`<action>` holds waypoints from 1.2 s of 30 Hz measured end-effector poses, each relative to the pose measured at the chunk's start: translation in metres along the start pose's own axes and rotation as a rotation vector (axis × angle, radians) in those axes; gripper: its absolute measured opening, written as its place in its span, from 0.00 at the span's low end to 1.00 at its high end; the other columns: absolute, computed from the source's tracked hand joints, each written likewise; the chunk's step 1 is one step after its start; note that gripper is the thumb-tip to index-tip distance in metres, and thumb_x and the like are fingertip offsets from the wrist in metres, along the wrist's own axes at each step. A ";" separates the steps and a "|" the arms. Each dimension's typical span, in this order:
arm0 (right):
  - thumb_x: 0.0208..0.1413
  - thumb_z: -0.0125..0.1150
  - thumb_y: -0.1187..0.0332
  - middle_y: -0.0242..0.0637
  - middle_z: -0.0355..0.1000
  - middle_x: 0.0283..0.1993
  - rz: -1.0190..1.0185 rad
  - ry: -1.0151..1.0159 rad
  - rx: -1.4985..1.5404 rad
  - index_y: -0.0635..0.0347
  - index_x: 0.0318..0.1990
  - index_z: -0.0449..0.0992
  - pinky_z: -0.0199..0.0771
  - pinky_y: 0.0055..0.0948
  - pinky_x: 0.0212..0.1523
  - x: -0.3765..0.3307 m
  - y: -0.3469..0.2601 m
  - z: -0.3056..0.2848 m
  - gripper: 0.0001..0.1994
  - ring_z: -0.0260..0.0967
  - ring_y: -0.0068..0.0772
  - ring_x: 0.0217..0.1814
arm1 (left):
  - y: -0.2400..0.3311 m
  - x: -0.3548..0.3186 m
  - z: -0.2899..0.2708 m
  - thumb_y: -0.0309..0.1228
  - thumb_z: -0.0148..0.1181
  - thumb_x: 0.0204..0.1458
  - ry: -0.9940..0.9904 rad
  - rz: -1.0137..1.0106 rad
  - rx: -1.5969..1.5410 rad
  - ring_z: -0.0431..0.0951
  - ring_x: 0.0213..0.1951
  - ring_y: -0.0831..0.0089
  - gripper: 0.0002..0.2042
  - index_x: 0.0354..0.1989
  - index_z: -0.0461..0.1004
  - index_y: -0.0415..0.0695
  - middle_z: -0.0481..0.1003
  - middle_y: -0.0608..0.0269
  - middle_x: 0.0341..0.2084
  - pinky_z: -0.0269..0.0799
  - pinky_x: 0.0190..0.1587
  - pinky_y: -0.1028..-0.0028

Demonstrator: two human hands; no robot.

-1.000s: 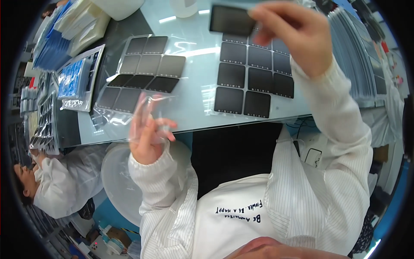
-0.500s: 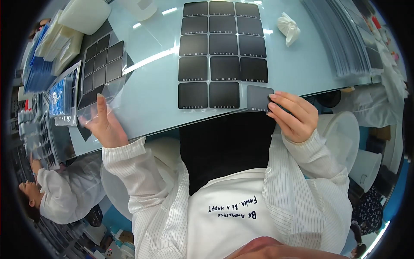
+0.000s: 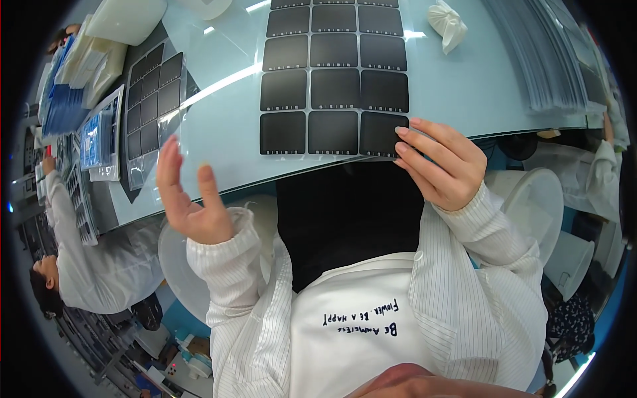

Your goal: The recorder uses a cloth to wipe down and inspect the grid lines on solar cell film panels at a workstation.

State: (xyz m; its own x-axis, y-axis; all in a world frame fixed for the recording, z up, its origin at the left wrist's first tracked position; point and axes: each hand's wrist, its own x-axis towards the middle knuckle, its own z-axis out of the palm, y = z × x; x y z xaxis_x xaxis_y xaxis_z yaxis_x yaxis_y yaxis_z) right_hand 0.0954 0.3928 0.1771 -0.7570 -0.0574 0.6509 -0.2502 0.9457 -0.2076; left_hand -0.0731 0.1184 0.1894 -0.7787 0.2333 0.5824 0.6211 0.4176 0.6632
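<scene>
A grid of thin dark rectangular panels (image 3: pixel 334 88) lies on the table, in three columns with narrow pale gaps. Small light marks run along each panel's lower edge. At the grid's near right corner, my right hand (image 3: pixel 446 161) has its fingers closed on the right edge of one dark panel (image 3: pixel 378 134), which lines up with its row. Its thumb is partly hidden. Over the table's near edge at the left, my left hand (image 3: pixel 196 197) is raised with fingers apart and nothing in it. Beyond it lies a smaller sheet of similar panels (image 3: pixel 150 101) in clear film.
A crumpled white bundle (image 3: pixel 447 26) rests right of the grid. Clear sheets (image 3: pixel 531 56) are stacked at far right. White blocks (image 3: pixel 126 20) and a blue packet (image 3: pixel 97 140) stand at left. Beside me is a white bin (image 3: pixel 541 199). A co-worker (image 3: pixel 99 265) works at left.
My right hand has moved the loose panel left into line with its row. My left hand has left the film-covered sheet and come right and nearer me. The view has shifted slightly.
</scene>
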 end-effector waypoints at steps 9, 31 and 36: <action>0.38 0.70 0.72 0.37 0.79 0.36 -0.015 0.032 0.008 0.62 0.31 0.81 0.79 0.30 0.38 -0.001 0.006 -0.003 0.09 0.76 0.39 0.44 | 0.019 0.005 0.034 0.23 0.58 0.50 -0.361 0.195 0.046 0.69 0.56 0.52 0.18 0.51 0.72 0.35 0.74 0.51 0.49 0.62 0.58 0.61; 0.36 0.73 0.74 0.29 0.66 0.27 0.134 0.120 -0.004 0.54 0.34 0.81 0.57 0.19 0.17 -0.034 0.002 0.006 0.13 0.61 0.23 0.21 | 0.004 0.001 0.037 0.44 0.72 0.38 -0.540 0.370 0.051 0.66 0.59 0.50 0.41 0.59 0.63 0.34 0.71 0.50 0.53 0.62 0.59 0.60; 0.36 0.72 0.77 0.30 0.67 0.25 0.059 0.166 0.019 0.56 0.30 0.82 0.54 0.19 0.16 -0.028 0.002 0.001 0.10 0.60 0.23 0.20 | 0.003 0.000 0.037 0.44 0.71 0.39 -0.515 0.365 0.044 0.67 0.58 0.50 0.40 0.59 0.64 0.34 0.72 0.50 0.52 0.62 0.59 0.60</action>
State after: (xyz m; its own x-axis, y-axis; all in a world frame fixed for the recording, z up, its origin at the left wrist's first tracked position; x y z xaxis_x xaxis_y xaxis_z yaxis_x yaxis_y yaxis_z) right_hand 0.1150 0.3958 0.1577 -0.6606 0.0529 0.7488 -0.2209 0.9396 -0.2613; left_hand -0.0744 0.1524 0.1738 -0.4668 0.7557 0.4594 0.8591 0.2643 0.4383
